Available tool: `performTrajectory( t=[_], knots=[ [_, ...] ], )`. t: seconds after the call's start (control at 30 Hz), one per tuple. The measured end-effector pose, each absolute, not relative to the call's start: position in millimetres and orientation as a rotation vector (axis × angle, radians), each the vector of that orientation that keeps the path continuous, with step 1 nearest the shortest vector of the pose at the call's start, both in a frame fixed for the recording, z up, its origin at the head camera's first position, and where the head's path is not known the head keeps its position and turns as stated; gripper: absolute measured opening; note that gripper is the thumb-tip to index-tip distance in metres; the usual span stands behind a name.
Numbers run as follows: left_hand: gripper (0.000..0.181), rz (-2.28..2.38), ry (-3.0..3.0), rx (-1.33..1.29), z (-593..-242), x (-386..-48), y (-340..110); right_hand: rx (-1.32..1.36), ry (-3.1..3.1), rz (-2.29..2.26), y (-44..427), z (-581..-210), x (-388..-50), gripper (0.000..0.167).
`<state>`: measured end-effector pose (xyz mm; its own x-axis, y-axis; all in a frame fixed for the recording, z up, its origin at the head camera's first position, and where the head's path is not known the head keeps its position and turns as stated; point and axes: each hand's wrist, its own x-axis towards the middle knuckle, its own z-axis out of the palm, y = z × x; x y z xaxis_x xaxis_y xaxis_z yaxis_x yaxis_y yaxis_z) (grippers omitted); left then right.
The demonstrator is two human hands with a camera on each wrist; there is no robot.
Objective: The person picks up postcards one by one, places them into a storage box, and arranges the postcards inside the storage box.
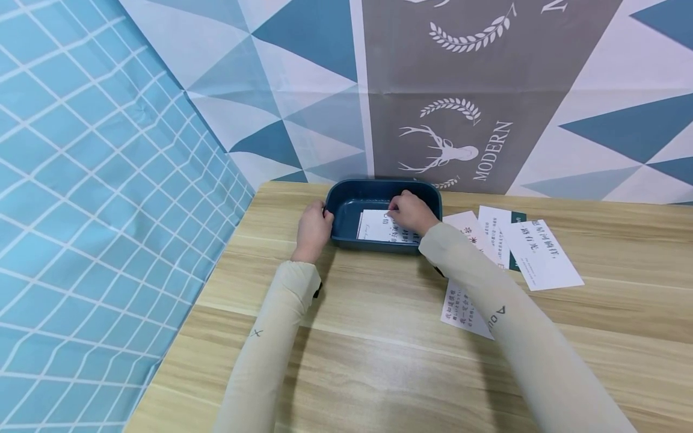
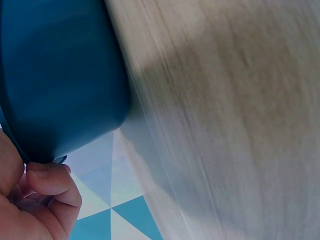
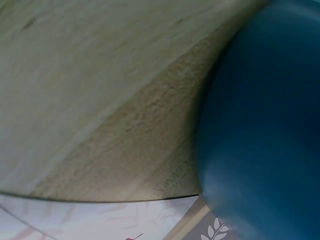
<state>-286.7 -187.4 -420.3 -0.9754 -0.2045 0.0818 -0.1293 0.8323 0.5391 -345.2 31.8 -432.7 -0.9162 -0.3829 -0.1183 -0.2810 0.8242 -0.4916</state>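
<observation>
A dark blue rectangular basin with rounded corners stands on the table against the wall. My left hand grips its left rim; in the left wrist view the thumb and curled fingers are at the rim. Inside the basin lie white cards printed with black characters, overlapping one another. My right hand reaches over the basin's right side and pinches the edge of a card there. In the right wrist view only the basin's outer wall shows, not the hand.
Right of the basin, several printed cards lie spread on the wooden table: a white one, one with a green edge and one partly under the right forearm. A patterned wall rises directly behind; blue grid sheeting borders the left.
</observation>
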Motion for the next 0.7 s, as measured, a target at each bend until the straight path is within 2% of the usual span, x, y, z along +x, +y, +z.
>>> performTrajectory(
  t=[0.7],
  knots=[
    [0.025, -0.845, -2.872, 0.264, -421.8, -287.5, -187.9, -0.626, 2.878, -0.534, 33.9, -438.4, -344.4, 0.024]
  ],
)
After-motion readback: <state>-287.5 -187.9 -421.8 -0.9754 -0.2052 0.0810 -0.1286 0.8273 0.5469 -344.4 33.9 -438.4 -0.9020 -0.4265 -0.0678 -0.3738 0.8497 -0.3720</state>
